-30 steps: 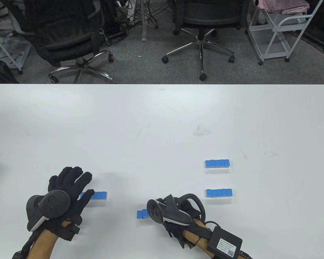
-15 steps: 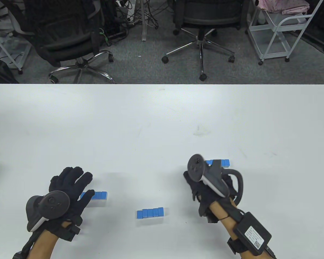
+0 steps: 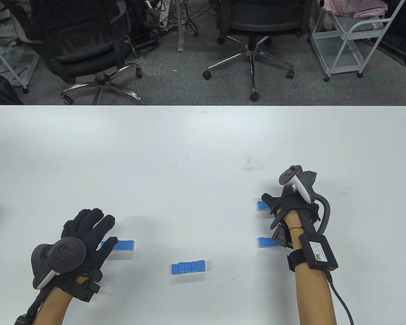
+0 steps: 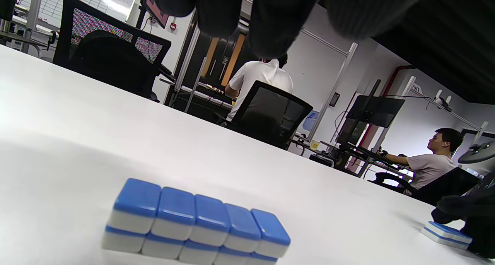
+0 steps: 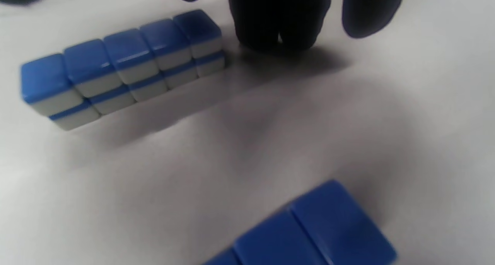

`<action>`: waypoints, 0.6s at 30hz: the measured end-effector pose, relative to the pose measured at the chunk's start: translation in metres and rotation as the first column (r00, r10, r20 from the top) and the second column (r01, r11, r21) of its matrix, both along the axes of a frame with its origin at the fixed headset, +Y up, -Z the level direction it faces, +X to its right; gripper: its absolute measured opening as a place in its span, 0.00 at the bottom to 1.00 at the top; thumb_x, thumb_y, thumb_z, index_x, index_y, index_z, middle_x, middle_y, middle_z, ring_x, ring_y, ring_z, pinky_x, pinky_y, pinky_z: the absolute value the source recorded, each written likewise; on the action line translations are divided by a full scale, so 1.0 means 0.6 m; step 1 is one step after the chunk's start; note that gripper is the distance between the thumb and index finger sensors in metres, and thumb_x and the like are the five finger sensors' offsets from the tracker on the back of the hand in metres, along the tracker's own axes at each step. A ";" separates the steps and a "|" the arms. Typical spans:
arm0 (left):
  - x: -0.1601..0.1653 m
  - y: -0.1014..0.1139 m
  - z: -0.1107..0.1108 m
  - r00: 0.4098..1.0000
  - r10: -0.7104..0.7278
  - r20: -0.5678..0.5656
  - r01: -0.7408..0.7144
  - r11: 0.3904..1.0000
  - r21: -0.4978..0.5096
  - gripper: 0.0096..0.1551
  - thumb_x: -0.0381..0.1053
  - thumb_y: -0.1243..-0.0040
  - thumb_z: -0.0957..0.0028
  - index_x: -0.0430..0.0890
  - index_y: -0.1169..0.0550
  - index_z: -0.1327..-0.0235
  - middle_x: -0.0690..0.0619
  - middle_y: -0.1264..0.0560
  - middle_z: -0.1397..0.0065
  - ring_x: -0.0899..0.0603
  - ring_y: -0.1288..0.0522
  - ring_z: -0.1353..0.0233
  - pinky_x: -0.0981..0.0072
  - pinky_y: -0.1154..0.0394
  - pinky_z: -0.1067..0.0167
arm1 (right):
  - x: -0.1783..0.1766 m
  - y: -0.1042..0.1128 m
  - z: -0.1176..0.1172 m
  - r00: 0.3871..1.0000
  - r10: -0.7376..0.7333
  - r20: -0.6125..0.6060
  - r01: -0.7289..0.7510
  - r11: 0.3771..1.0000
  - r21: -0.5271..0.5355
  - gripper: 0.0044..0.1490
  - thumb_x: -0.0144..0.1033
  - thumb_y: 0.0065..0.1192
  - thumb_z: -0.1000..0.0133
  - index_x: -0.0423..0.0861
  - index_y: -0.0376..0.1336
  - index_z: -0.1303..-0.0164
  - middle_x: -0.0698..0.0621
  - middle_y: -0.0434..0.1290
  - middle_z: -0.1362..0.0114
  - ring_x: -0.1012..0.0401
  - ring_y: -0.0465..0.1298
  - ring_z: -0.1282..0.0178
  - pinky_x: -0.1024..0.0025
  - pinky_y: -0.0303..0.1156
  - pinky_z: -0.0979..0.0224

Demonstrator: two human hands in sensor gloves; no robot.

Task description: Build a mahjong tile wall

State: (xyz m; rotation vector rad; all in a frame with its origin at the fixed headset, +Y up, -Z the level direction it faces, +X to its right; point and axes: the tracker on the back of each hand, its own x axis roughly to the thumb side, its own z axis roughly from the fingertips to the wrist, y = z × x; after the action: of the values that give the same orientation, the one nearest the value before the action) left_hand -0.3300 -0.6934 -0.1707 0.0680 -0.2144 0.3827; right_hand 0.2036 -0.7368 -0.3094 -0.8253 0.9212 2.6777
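Observation:
Blue-backed mahjong tiles stand on the white table (image 3: 189,152) in short two-high rows. My left hand (image 3: 96,228) lies flat with fingers spread, its thumb over the left end of the left row (image 3: 125,245); this row (image 4: 197,222) fills the left wrist view. The middle row (image 3: 188,267) stands alone. My right hand (image 3: 280,203) hangs over the far right row (image 3: 260,205), holding nothing. In the right wrist view its fingertips (image 5: 278,25) come down beside that row's (image 5: 123,64) right end. My forearm hides part of the near right row (image 3: 265,242).
Office chairs (image 3: 253,20) and a white cart (image 3: 352,37) stand on the floor beyond the table's far edge. In the left wrist view, people sit at desks (image 4: 433,164) behind the table.
My right hand has left the middle row and travelled right and away, to the far right row. The middle row now shows in full. My left hand has stayed put.

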 end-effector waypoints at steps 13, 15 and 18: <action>0.000 0.000 0.002 1.000 -0.002 0.000 0.002 1.000 -0.002 0.37 0.67 0.49 0.48 0.58 0.32 0.24 0.50 0.46 0.15 0.36 0.52 0.15 0.27 0.55 0.25 | -0.058 -0.013 -0.013 0.986 0.132 -0.100 -0.139 0.988 -0.070 0.62 0.78 0.49 0.63 0.56 0.42 0.22 0.37 0.56 0.19 0.37 0.59 0.19 0.31 0.57 0.22; 0.002 0.000 0.002 1.000 -0.003 0.003 0.003 1.000 -0.004 0.37 0.67 0.49 0.48 0.58 0.32 0.24 0.50 0.46 0.15 0.36 0.52 0.15 0.27 0.55 0.25 | -0.063 -0.015 -0.016 0.983 0.151 -0.103 -0.160 0.983 -0.085 0.63 0.78 0.50 0.63 0.55 0.42 0.22 0.37 0.56 0.19 0.37 0.59 0.19 0.31 0.56 0.22; 0.004 0.001 0.002 1.000 -0.006 0.007 0.006 1.000 0.000 0.37 0.67 0.49 0.48 0.58 0.32 0.24 0.50 0.45 0.15 0.36 0.52 0.15 0.27 0.55 0.25 | -0.070 -0.017 -0.019 0.974 0.195 -0.112 -0.203 0.977 -0.071 0.62 0.77 0.52 0.63 0.54 0.44 0.23 0.37 0.57 0.20 0.37 0.61 0.20 0.32 0.58 0.22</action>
State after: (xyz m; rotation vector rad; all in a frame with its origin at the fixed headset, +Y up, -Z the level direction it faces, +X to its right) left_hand -0.3277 -0.6928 -0.1695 0.0662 -0.2212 0.3769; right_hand 0.1613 -0.7468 -0.3208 -0.8430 1.0301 2.8966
